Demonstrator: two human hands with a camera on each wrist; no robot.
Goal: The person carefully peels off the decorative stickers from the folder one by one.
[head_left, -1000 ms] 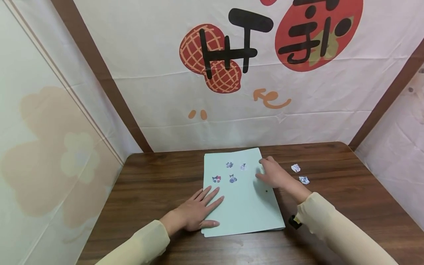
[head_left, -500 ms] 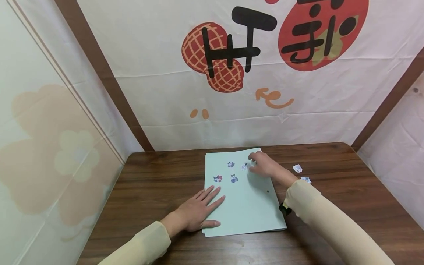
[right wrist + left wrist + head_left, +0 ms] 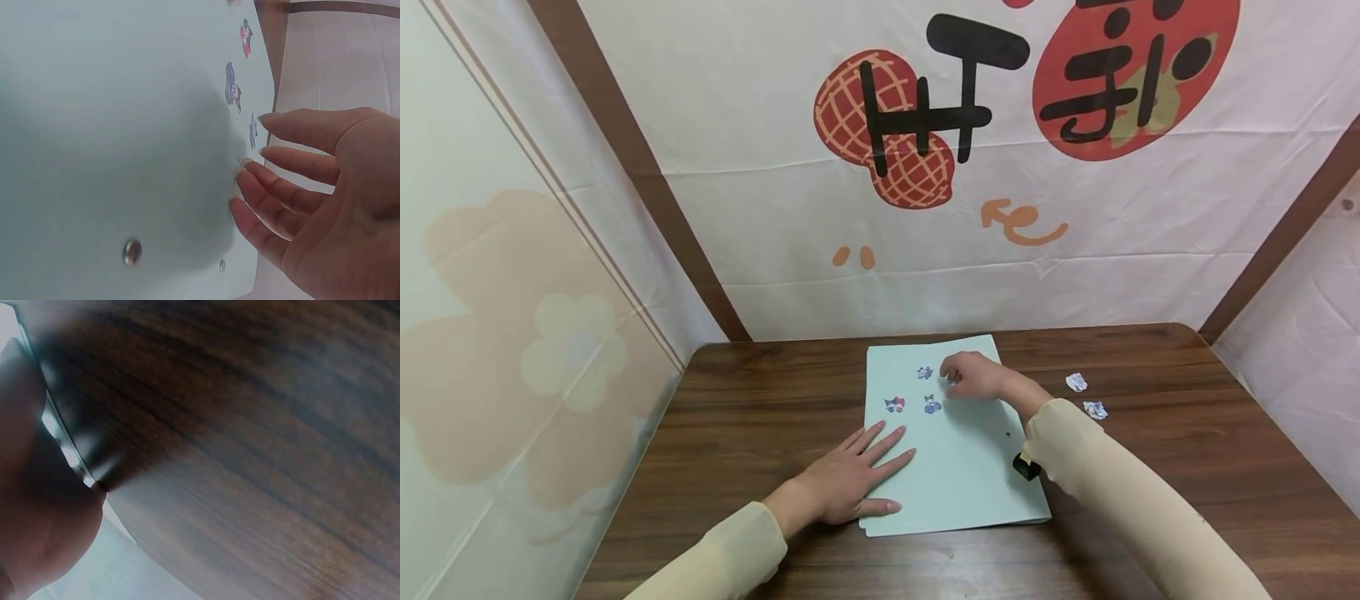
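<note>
A pale green folder (image 3: 962,475) lies on the table, its upper part bearing several small cartoon stickers, among them a red-and-dark one (image 3: 894,405) and a purple one (image 3: 932,404). My left hand (image 3: 842,479) rests on the folder's left edge with its fingers spread. Over the upper part, my right hand (image 3: 976,375) bends its fingers loosely and partly hides one sticker. In the right wrist view, the right hand's thumb and fingers stand apart with nothing visible between them. Its fingertips are right by a sticker (image 3: 253,130) and the folder's surface.
Two crumpled paper scraps (image 3: 1077,382) lie on the brown wooden table (image 3: 760,417) to the folder's right. A metal stud (image 3: 132,252) shows on the folder in the right wrist view. Behind the table hangs a printed white cloth (image 3: 760,208).
My right hand has moved left from the folder's right edge to the upper stickers, covering part of one. My left hand stays in place on the folder.
</note>
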